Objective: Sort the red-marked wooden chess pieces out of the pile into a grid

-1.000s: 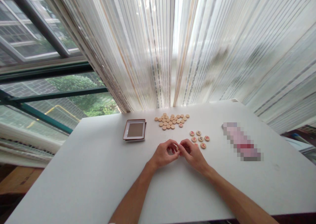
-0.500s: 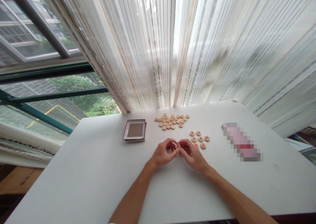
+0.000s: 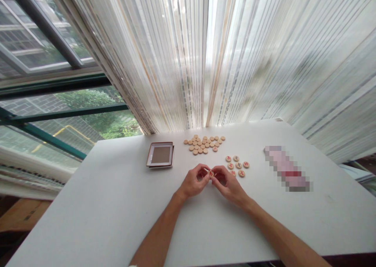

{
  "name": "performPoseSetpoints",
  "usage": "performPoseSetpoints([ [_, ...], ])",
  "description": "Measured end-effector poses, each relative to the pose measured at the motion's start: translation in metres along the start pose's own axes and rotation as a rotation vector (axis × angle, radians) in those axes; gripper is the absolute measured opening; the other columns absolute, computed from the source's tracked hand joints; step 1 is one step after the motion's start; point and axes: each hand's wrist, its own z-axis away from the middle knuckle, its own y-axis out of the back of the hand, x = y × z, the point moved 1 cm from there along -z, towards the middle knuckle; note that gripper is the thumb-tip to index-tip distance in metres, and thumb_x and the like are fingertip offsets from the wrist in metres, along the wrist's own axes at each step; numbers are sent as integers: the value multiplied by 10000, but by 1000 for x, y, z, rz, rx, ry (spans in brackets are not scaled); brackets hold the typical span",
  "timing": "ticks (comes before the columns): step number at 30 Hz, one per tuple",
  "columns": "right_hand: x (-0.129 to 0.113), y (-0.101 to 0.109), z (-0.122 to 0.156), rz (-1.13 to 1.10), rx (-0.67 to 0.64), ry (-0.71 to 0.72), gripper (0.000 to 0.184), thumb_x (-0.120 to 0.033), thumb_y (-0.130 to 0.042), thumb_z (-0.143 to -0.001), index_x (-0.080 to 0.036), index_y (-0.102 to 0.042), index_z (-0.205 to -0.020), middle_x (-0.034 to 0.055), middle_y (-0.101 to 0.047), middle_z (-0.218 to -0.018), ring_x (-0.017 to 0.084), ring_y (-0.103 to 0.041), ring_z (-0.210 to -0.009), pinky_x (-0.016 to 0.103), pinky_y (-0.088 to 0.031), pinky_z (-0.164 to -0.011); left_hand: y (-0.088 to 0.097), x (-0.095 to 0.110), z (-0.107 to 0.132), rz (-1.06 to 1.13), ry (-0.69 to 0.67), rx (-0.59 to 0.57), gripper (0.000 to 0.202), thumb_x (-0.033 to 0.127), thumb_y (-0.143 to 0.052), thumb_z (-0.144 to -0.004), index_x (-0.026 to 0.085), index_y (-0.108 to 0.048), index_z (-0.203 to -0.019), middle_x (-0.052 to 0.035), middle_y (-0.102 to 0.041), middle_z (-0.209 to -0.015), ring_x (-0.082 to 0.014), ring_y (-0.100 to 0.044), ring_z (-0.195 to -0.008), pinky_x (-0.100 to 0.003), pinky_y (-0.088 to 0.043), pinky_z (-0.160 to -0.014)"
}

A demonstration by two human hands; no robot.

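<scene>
Between the fingertips of both hands is a round wooden Chinese chess piece [image 3: 210, 174] with a red character facing me. My left hand [image 3: 194, 181] pinches it from the left, and my right hand [image 3: 228, 184] grips its right side. Just beyond my right hand lie several face-up Chinese chess pieces [image 3: 238, 165] with red or black characters; one is partly covered by that hand. Farther back spreads a group of plain-topped wooden pieces [image 3: 199, 143], apparently face down. At its near right edge, one piece [image 3: 215, 149] shows a red marking.
A shallow box or lid [image 3: 161, 155] with a brown rim sits left of the pieces on the white table [image 3: 111, 204]. Toward the right lies a pinkish pixelated object [image 3: 286, 169]. Striped sheer curtains [image 3: 188, 63] hang along the far edge, with a window at left.
The held piece has shifted very slightly left and tilted between my fingertips. Both hands stay nearly in place, and the pieces on the table look unmoved.
</scene>
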Motion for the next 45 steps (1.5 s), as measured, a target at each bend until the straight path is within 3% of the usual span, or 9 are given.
performPoseSetpoints([
  [11,0,0,0,63,-21,0,184,-348,-586,-933,-221,-550,-1060,29,-643,-884,164,-634,-735,295,-541,-658,-4,0,0,-82,47,127,254,418,-652,-865,173,-612,-917,-4,-677,-708,-135,-635,-643,-220,-475,-607],
  [18,0,0,0,33,-10,0,194,-361,-563,-946,-219,-547,-1079,52,-648,-964,172,-642,-769,315,-556,-705,-3,-3,-1,-11,51,108,238,390,-550,-930,164,-619,-958,-35,-695,-813,-142,-651,-694,-239,-514,-654],
  [23,-2,0,-1,-5,6,-24,219,-383,-556,-952,-223,-541,-1102,63,-647,-997,182,-655,-786,341,-569,-736,0,0,-1,1,0,32,231,322,-594,-907,157,-603,-1068,-63,-695,-900,-155,-653,-775,-259,-523,-723],
  [28,-1,1,-2,-57,13,-32,222,-384,-544,-962,-227,-542,-1119,60,-654,-1011,174,-662,-762,331,-566,-722,-1,1,0,-43,-9,48,267,314,-641,-876,162,-601,-1091,-71,-703,-918,-161,-659,-787,-262,-523,-723],
  [37,3,0,-1,-91,85,-50,269,-479,-587,-923,-218,-538,-961,18,-628,-839,164,-648,-682,305,-559,-640,0,3,-1,-107,-34,16,228,324,-617,-888,171,-661,-1051,-57,-724,-873,-162,-667,-765,-266,-520,-720],
  [41,-12,23,-6,-25,127,12,257,-459,-555,-948,-228,-568,-1060,35,-650,-879,172,-666,-750,320,-571,-723,2,-5,-3,-76,2,60,229,313,-590,-900,171,-646,-1071,-50,-726,-830,-155,-657,-731,-252,-508,-687],
  [45,-21,72,-34,93,137,-30,267,-446,-563,-935,-213,-567,-1065,56,-681,-908,200,-702,-849,327,-573,-762,1,-12,-5,-65,31,99,225,319,-575,-901,163,-649,-1044,-43,-713,-807,-138,-628,-674,-239,-494,-645],
])
